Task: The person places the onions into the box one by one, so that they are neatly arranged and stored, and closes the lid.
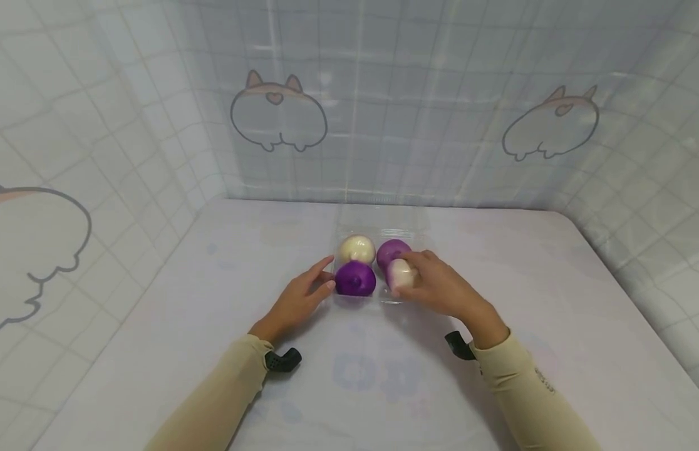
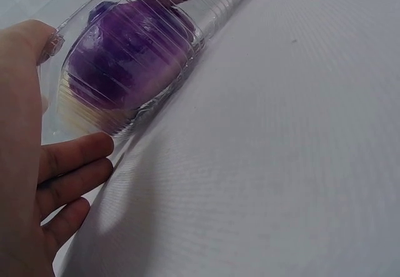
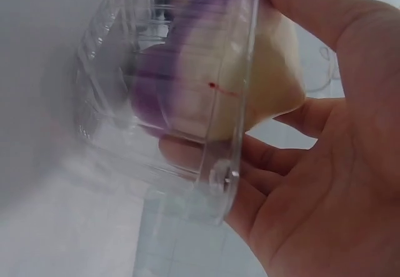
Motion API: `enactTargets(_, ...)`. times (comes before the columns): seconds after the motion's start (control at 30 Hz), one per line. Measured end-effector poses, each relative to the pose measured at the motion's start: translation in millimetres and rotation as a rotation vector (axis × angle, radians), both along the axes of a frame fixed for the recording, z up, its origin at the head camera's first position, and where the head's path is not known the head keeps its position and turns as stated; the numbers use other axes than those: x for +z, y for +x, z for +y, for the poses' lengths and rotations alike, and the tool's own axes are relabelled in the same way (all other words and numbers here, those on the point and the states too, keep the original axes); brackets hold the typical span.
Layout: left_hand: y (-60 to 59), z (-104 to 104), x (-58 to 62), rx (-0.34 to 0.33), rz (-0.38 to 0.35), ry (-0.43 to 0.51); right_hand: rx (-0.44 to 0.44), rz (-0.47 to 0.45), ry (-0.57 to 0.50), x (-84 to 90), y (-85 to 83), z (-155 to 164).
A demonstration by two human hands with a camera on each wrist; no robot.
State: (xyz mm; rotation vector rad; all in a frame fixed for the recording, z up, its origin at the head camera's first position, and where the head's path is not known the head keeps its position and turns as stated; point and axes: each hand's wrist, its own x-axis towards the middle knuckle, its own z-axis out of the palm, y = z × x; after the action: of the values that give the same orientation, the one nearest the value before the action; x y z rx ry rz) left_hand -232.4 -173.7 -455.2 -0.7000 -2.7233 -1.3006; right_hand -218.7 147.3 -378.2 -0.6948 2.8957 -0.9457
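A transparent plastic clamshell box [image 1: 392, 300] lies on the table, its lid [image 1: 377, 216] folded back. Inside it are a cream onion [image 1: 357, 249] at the back left, a dark purple onion [image 1: 356, 279] at the front left and a lighter purple onion [image 1: 391, 252] at the back right. My right hand [image 1: 442, 285] holds a white-and-purple onion [image 1: 402, 274] at the front right compartment; in the right wrist view, fingers and thumb surround its pale pointed end [image 3: 275, 80]. My left hand [image 1: 301, 297] is at the box's left side, thumb near the rim, fingers loosely extended along the wall.
The pale patterned tabletop [image 1: 349, 388] extends around the box. Tiled-print sheeting with cartoon animal drawings forms a back wall [image 1: 406, 125] and side walls. A dark wrist device [image 1: 283, 360] sits on the left sleeve, another [image 1: 460, 346] on the right.
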Motion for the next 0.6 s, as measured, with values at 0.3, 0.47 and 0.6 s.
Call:
enactTargets(0.3,0.1,0.3,-0.7,0.0,0.011,0.001,0.028,0.027,0.036,-1.3,0.0,-0.7)
enactTargets(0.47,0.2,0.5,1.1,-0.003,0.012,-0.003,0.062,0.046,0.024,-0.1,-0.2,0.7)
enactTargets(0.6,0.2,0.5,2.1,-0.01,0.024,0.001,0.076,0.055,0.03,-0.9,-0.5,2.1)
